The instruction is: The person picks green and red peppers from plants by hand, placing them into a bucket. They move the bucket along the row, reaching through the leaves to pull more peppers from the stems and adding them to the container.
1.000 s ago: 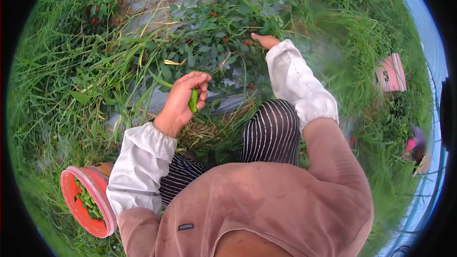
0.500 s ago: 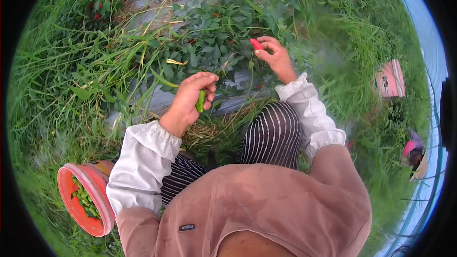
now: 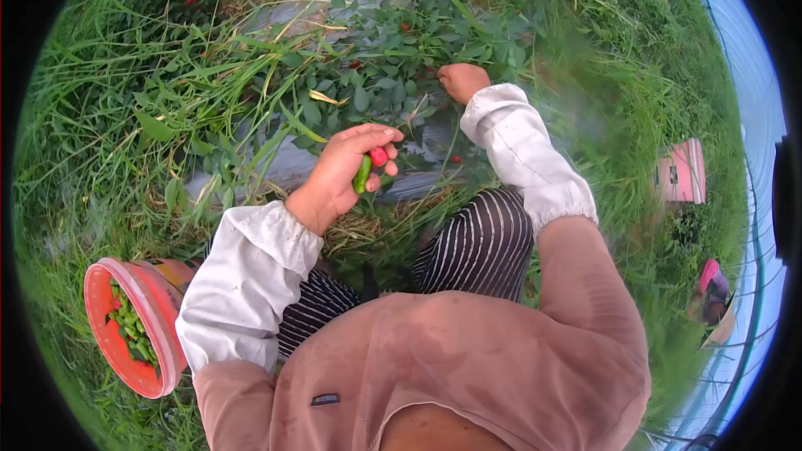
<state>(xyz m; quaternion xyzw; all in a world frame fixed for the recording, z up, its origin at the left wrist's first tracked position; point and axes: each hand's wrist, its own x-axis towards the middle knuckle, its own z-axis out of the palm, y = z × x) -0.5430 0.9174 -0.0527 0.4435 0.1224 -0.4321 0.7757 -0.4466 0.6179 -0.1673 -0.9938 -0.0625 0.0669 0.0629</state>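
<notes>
My left hand point(image 3: 347, 169) is cupped, palm up, round a few chili peppers: a green chili pepper point(image 3: 362, 174) and a red chili pepper point(image 3: 378, 156) show in the palm. Further up and to the right, my right hand point(image 3: 464, 82) reaches into the leaves of a pepper plant point(image 3: 380, 88). Its fingers are curled, and the leaves and the hand itself hide what they grip. A bit of red shows close to these fingertips. More red peppers point(image 3: 405, 27) hang among the leaves nearby.
A tilted pink bucket point(image 3: 174, 326) holding green and red peppers stands at my left. Another pink bucket point(image 3: 681, 171) is in the grass at right, with a partly visible person point(image 3: 714, 292) below it. Grey plastic mulch point(image 3: 288, 167) and tall grass surround the plants.
The red pepper from my right hand now lies in my left hand beside the green one. My right hand has gone back to the plant and curled its fingers among the leaves.
</notes>
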